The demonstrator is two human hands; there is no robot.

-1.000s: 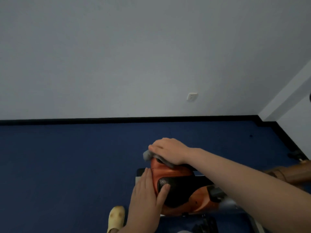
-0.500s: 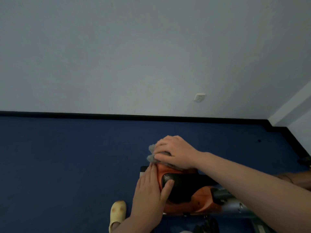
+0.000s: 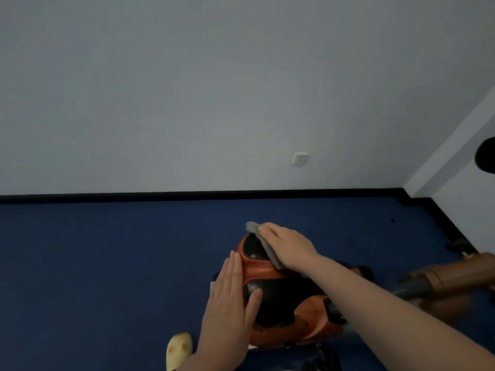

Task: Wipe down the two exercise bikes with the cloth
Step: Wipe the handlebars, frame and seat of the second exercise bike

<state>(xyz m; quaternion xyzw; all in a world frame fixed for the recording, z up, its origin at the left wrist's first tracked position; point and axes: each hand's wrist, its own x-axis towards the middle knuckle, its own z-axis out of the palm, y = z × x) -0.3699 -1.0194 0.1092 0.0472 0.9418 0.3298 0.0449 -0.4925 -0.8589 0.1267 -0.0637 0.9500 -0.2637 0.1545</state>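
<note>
The right hand (image 3: 288, 246) is pressing a grey cloth (image 3: 263, 246) flat against the far end of the orange-and-black bike housing (image 3: 278, 293), fingers extended over the cloth rather than clenched. The left hand (image 3: 230, 303) is lying open on the housing's left side, thumb on the black mesh panel, steadying it. To wipe well, I judge the palm should be keeping even pressure, following the curve, overlapping strokes toward the near end.
</note>
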